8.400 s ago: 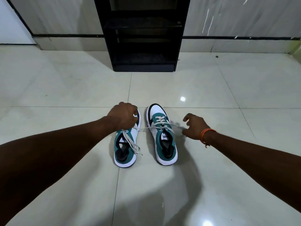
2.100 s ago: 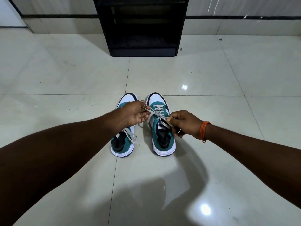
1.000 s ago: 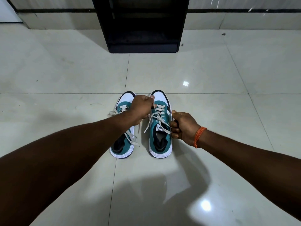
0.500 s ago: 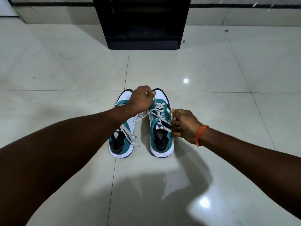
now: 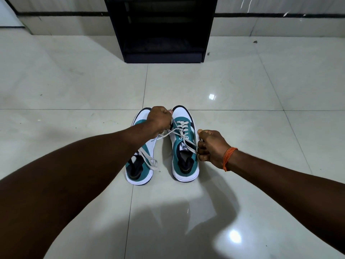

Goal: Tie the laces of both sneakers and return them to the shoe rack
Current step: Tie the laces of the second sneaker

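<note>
A: Why do we keep the left sneaker [image 5: 139, 165] alone, with its lace lying loose?

B: We tie one at a time. Our left hand [image 5: 159, 120] is closed on one lace end of the right sneaker [image 5: 183, 152], and our right hand [image 5: 211, 147] grips the other end, so the knot tightens evenly.

A: And the shoe rack [image 5: 162, 28]?

B: It stands ahead on the floor [image 5: 74, 81], well apart, waiting for both.
</note>
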